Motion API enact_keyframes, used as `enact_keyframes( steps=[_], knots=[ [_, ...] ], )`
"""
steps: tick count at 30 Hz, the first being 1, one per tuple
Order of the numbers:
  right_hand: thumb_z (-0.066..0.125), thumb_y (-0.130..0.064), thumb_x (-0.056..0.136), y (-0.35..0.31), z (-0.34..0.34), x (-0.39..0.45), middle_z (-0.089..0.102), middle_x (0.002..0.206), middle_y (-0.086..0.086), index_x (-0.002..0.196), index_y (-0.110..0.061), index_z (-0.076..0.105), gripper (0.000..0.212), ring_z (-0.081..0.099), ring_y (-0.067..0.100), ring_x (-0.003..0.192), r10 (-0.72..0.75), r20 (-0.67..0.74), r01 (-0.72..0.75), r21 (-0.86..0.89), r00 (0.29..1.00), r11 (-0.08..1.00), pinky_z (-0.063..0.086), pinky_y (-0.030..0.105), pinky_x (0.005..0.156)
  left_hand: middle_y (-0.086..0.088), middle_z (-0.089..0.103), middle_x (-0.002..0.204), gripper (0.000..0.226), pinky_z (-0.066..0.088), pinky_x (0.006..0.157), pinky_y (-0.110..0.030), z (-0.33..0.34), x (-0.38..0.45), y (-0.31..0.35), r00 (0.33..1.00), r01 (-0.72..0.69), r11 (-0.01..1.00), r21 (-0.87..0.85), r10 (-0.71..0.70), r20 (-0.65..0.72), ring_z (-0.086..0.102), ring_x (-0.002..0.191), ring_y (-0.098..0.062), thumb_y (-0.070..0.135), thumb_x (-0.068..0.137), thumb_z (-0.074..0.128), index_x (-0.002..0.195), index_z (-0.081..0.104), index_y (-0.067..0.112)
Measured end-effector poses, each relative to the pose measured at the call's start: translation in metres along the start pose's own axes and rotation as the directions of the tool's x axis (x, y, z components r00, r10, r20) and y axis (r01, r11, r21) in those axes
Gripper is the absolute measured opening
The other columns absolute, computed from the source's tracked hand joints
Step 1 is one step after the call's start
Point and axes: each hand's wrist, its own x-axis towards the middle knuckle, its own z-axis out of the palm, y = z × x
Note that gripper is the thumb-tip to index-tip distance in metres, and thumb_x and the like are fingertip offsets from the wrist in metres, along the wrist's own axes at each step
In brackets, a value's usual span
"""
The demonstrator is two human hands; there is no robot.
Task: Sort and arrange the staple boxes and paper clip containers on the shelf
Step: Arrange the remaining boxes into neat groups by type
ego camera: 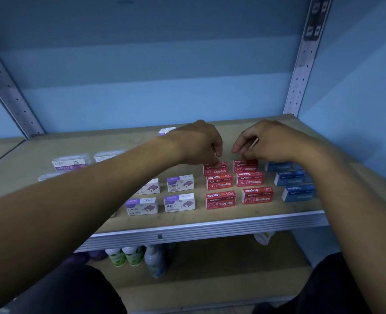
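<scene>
Red staple boxes stand in two columns on the wooden shelf point(210, 219). My left hand point(198, 141) pinches the top of the back left red box point(215, 169). My right hand point(264, 141) has its fingertips on the back right red box point(245, 166). In front of them stand more red boxes point(220, 199). White and purple staple boxes point(179, 202) sit in rows to the left, partly behind my left forearm. Blue staple boxes point(298, 193) line up to the right, partly hidden by my right forearm. Clear paper clip containers point(69, 163) lie at the back left.
One small purple and white box point(166, 130) sits alone near the back wall. Perforated metal uprights point(303, 71) frame the shelf. On the lower shelf stand several bottles point(154, 261) at the left. My dark trouser legs show at the bottom.
</scene>
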Motion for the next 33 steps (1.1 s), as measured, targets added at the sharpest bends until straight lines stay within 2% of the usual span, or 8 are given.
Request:
enact_keyframes(
  steps=[2, 5, 9, 13, 18, 22, 27, 33],
  knots=[
    [0.075, -0.018, 0.087, -0.003, 0.001, 0.003, 0.075, 0.092, -0.014, 0.088, -0.035, 0.079, 0.017, 0.068, 0.002, 0.087, -0.021, -0.018, 0.021, 0.0, 1.0, 1.0, 0.05, 0.018, 0.073, 0.012, 0.069, 0.102, 0.021, 0.044, 0.072, -0.023, -0.004, -0.002, -0.006, 1.0, 0.027, 1.0, 0.007, -0.027, 0.001, 0.061, 0.097, -0.008, 0.042, 0.087, 0.067, 0.101, 0.074, 0.027],
    [0.072, -0.021, 0.091, -0.01, 0.004, 0.01, 0.072, 0.102, -0.015, 0.094, -0.036, 0.077, 0.017, 0.063, -0.002, 0.089, -0.037, -0.009, 0.036, -0.043, 0.999, 0.998, 0.044, 0.016, 0.069, 0.012, 0.069, 0.105, 0.026, 0.049, 0.082, -0.028, -0.008, -0.005, -0.019, 0.995, 0.093, 0.995, 0.018, -0.094, 0.016, 0.06, 0.101, -0.011, 0.05, 0.09, 0.061, 0.099, 0.074, 0.03],
    [0.07, -0.025, 0.092, -0.019, 0.009, 0.026, 0.067, 0.116, -0.012, 0.103, -0.039, 0.075, 0.019, 0.059, 0.002, 0.097, -0.069, -0.003, 0.068, -0.143, 0.998, 0.987, 0.045, 0.024, 0.08, 0.011, 0.067, 0.111, 0.025, 0.05, 0.093, -0.034, -0.01, -0.017, -0.046, 0.985, 0.171, 0.984, 0.041, -0.172, 0.02, 0.06, 0.105, -0.013, 0.048, 0.091, 0.06, 0.102, 0.073, 0.03],
    [0.07, -0.031, 0.092, -0.027, 0.019, 0.045, 0.063, 0.125, -0.008, 0.114, -0.041, 0.069, 0.024, 0.058, 0.008, 0.101, -0.109, 0.042, 0.115, -0.213, 0.993, 0.97, 0.045, 0.029, 0.088, 0.005, 0.064, 0.121, 0.032, 0.047, 0.099, -0.034, -0.008, -0.024, -0.076, 0.976, 0.218, 0.973, 0.07, -0.219, -0.001, 0.058, 0.113, -0.017, 0.042, 0.089, 0.065, 0.115, 0.068, 0.023],
    [0.07, -0.046, 0.089, -0.037, 0.032, 0.071, 0.056, 0.139, -0.002, 0.134, -0.038, 0.057, 0.047, 0.057, 0.015, 0.114, -0.131, 0.126, 0.161, -0.276, 0.983, 0.948, 0.045, 0.035, 0.1, 0.0, 0.062, 0.124, 0.042, 0.046, 0.101, -0.039, -0.007, -0.022, -0.109, 0.964, 0.267, 0.962, 0.057, -0.266, -0.027, 0.056, 0.115, -0.02, 0.038, 0.086, 0.071, 0.123, 0.063, 0.019],
    [0.07, -0.05, 0.089, -0.046, 0.039, 0.095, 0.047, 0.151, 0.003, 0.148, -0.032, 0.042, 0.068, 0.052, 0.021, 0.13, -0.138, 0.207, 0.204, -0.339, 0.969, 0.918, 0.041, 0.032, 0.101, -0.003, 0.062, 0.128, 0.049, 0.045, 0.1, -0.036, -0.004, -0.012, -0.13, 0.954, 0.299, 0.953, 0.054, -0.297, -0.048, 0.055, 0.118, -0.022, 0.039, 0.085, 0.072, 0.127, 0.06, 0.016],
    [0.071, -0.055, 0.086, -0.056, 0.047, 0.127, 0.044, 0.154, 0.002, 0.153, -0.03, 0.034, 0.08, 0.047, 0.025, 0.136, -0.116, 0.22, 0.201, -0.413, 0.968, 0.888, 0.039, 0.041, 0.111, -0.001, 0.06, 0.132, 0.057, 0.042, 0.1, -0.033, 0.003, 0.004, -0.147, 0.948, 0.317, 0.948, 0.034, -0.316, -0.035, 0.053, 0.122, -0.022, 0.039, 0.083, 0.075, 0.133, 0.056, 0.018],
    [0.071, -0.058, 0.084, -0.06, 0.058, 0.161, 0.041, 0.156, 0.003, 0.155, -0.028, 0.03, 0.088, 0.045, 0.027, 0.137, -0.1, 0.215, 0.192, -0.47, 0.972, 0.862, 0.039, 0.044, 0.111, -0.006, 0.054, 0.139, 0.063, 0.041, 0.102, -0.037, 0.016, 0.028, -0.16, 0.957, 0.288, 0.953, 0.09, -0.285, -0.047, 0.047, 0.128, -0.027, 0.041, 0.083, 0.074, 0.138, 0.049, 0.02]
  ],
)
